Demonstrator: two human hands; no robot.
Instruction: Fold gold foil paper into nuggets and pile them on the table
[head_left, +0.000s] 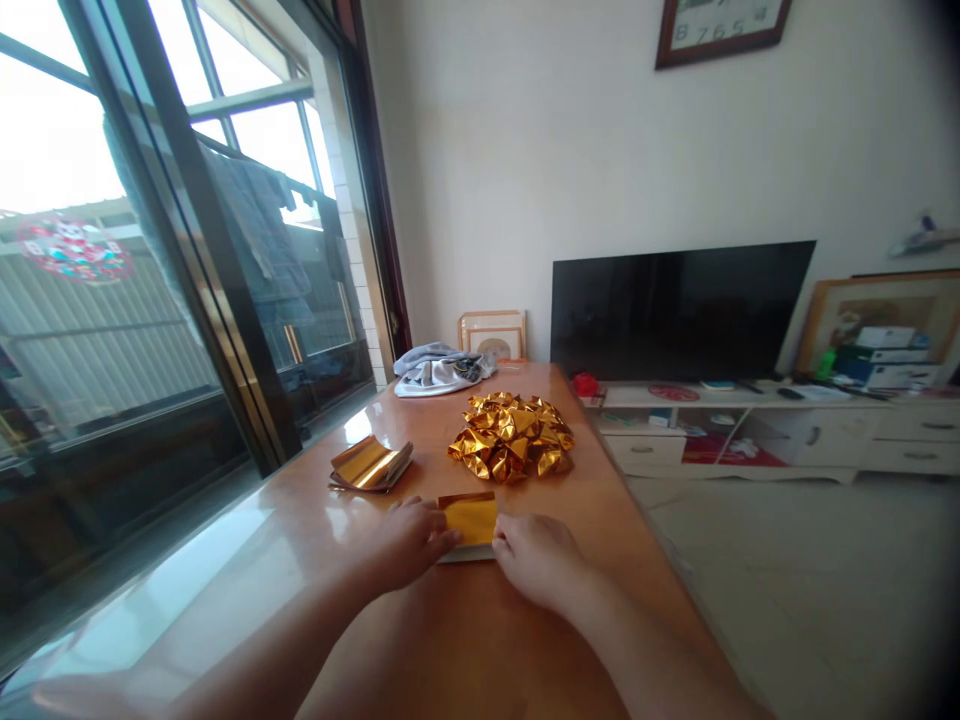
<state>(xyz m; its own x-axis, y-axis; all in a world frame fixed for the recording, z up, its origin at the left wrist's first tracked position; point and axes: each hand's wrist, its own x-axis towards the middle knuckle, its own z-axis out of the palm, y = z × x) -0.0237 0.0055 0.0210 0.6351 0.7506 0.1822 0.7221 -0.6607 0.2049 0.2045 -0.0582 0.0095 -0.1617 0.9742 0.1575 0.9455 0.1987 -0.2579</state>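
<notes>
In front of me: a flat rectangular sheet of shiny gold paper (471, 520), pale strip along its near edge, on the glossy orange-brown wooden counter (465, 650), between my two hands.
Left edge: my left hand (409, 543), fingers curled closed on the sheet, thumb toward its near corner.
Right edge: my right hand (536, 555), fingers bunched, pinching the sheet's side.
Beyond, left: a stack of curling gold-faced paper sheets (367, 462), apart from my hand.
Beyond, right: a heap of folded, pointed gold foil pieces (510, 437).
Far end: a crumpled grey-and-white soft bundle (435, 373), near light wood-framed pictures (492, 330).
Past the counter, right: a wide black flat television (682, 315) over a low white cabinet (641, 450).
</notes>
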